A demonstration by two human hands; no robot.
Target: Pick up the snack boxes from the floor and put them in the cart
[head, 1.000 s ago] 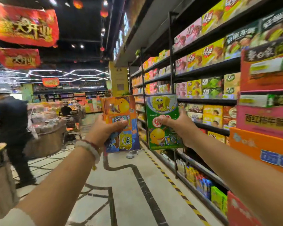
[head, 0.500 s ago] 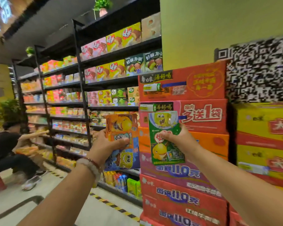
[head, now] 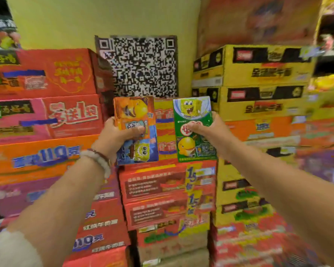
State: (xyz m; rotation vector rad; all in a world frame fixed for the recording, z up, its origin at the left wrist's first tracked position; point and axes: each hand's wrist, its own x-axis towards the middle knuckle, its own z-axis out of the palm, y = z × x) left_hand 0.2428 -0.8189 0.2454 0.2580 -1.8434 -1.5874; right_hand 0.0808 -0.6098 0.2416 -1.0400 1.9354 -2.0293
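My left hand [head: 117, 135] grips an orange-and-blue snack box [head: 136, 112] with a yellow cartoon figure, held upright at chest height. It may be two boxes held one over the other; I cannot tell. My right hand [head: 206, 132] grips a green snack box [head: 193, 143] with the same cartoon figure, also upright. The two boxes are side by side with a narrow gap between them. No cart is in view.
Stacked cartons fill the view ahead: red and orange ones [head: 46, 93] at left, red ones [head: 162, 185] in the middle, yellow ones [head: 258, 74] at right. A large QR code poster [head: 141, 66] hangs on a yellow-green pillar behind them. Shelving shows at far right.
My view has swung right, from the aisle and shelves to the carton stacks and pillar. Both hands keep the boxes held out in front, the same way up.
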